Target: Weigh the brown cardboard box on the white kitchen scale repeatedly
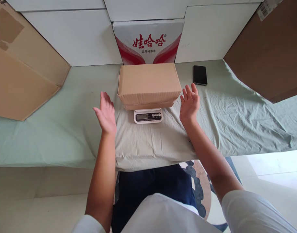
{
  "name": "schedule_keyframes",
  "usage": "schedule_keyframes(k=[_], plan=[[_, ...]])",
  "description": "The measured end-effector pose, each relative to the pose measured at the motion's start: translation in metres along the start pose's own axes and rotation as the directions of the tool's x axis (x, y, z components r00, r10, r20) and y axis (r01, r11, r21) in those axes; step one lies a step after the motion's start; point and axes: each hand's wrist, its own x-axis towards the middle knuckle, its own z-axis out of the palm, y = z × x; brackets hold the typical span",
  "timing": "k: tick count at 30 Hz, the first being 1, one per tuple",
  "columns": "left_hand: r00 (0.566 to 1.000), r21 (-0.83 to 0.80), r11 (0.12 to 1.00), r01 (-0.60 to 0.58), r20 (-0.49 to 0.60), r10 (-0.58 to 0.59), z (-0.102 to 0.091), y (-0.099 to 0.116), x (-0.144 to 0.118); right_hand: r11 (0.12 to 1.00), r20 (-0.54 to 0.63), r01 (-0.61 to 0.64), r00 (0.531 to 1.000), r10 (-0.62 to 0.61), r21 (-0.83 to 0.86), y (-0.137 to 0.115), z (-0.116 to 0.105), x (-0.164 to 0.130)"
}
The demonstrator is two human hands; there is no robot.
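A closed brown cardboard box point(149, 81) rests on a small white kitchen scale point(148, 121), whose display and buttons face me while the box covers its platform. To the left of the box is my left hand point(106, 113), open, palm turned inward and thumb apart, not touching the cardboard. On the other side my right hand point(190, 103) is open too, palm up and fingers a little curled, close to the box's right corner. Neither hand holds anything.
A black smartphone point(199, 75) lies beyond my right hand on the green cloth point(90, 87). Behind the box stands a white-and-red carton point(148, 40) against white panels. Large cardboard boxes flank the surface at left point(24, 74) and right point(267, 55).
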Motion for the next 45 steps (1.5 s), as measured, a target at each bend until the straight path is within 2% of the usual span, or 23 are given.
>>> schedule_keyframes(k=[8,13,18,20,23,25,28,35,45], plan=[[1.000,0.029,1.000,0.013,0.010,-0.014,0.002,0.001,0.000,0.999,-0.008,-0.024,1.000,0.024,0.041,-0.004,0.003,-0.003],[1.000,-0.035,0.999,0.006,0.006,-0.006,0.002,0.001,-0.001,0.995,-0.028,-0.027,0.999,0.030,0.096,-0.011,0.009,-0.008],[1.000,-0.030,1.000,0.009,0.026,-0.008,0.002,-0.001,0.000,0.994,-0.025,-0.025,0.999,0.028,0.104,-0.012,0.009,-0.009],[0.999,-0.055,0.998,-0.003,0.046,0.006,0.004,0.000,-0.002,0.995,0.014,-0.022,1.000,0.021,0.101,-0.013,0.010,-0.009],[0.995,-0.083,0.996,0.013,0.103,-0.005,0.012,0.003,-0.006,0.994,0.147,-0.025,0.989,0.009,0.103,-0.017,0.018,-0.011],[0.989,-0.097,0.995,0.039,0.146,-0.025,0.019,0.006,-0.009,0.996,0.231,0.005,0.973,-0.026,0.089,-0.019,0.024,-0.014],[0.980,-0.095,0.992,0.081,0.189,-0.061,0.029,0.010,-0.014,0.995,0.294,0.074,0.952,-0.089,0.064,-0.017,0.031,-0.019],[0.970,-0.089,0.994,0.068,0.238,-0.045,0.032,0.009,-0.018,0.993,0.305,0.101,0.946,-0.114,0.058,-0.004,0.029,-0.019],[0.974,-0.087,0.995,0.048,0.224,-0.028,0.032,0.008,-0.019,0.993,0.293,0.116,0.949,-0.118,0.025,-0.006,0.029,-0.019]])
